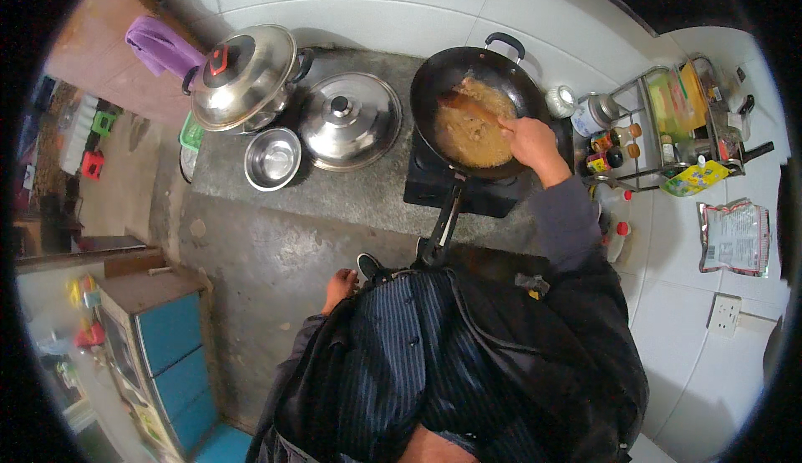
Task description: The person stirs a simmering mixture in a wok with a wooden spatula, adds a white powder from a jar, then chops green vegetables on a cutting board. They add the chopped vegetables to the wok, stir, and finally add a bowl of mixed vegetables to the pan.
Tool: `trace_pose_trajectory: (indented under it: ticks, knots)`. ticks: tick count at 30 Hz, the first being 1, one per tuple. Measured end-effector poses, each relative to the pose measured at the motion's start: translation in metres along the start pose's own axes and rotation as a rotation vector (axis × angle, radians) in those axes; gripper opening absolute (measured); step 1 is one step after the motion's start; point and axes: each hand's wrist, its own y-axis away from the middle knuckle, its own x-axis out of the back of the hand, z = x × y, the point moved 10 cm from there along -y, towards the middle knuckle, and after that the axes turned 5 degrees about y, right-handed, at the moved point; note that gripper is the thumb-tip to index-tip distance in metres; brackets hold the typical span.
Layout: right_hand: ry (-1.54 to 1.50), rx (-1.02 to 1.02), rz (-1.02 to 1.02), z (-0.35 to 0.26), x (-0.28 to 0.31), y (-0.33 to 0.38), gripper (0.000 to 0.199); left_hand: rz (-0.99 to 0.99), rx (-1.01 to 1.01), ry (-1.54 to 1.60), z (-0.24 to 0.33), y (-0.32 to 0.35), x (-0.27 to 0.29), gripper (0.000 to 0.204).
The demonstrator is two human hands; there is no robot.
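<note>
Brown spatula point(474, 109) held in right hand point(530, 143), extended over wok point(444, 70); left hand point(339, 288) low, grip unclear.

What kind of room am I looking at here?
Most likely a home kitchen: a wok of food sits on a black stove, a steel pot stands on the counter, and a rack by the tiled wall holds jars and packets.

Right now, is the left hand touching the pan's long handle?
Apart. The head view shows the left hand well to the left of the long handle, with floor and a shoe visible between them.
</note>
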Motion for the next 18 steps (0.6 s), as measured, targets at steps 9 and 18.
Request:
trace_pose_trajectory:
  ticks: [9, 18]
  knots:
    - [0.150, -0.020, -0.089, 0.052, 0.043, 0.075, 0.025, 0.012, -0.051, -0.142, 0.013, 0.002, 0.000, 0.030]
    - [-0.099, -0.206, 0.135, 0.064, 0.036, 0.029, 0.029, -0.029, -0.006, -0.050, 0.009, -0.007, -0.003, 0.031]
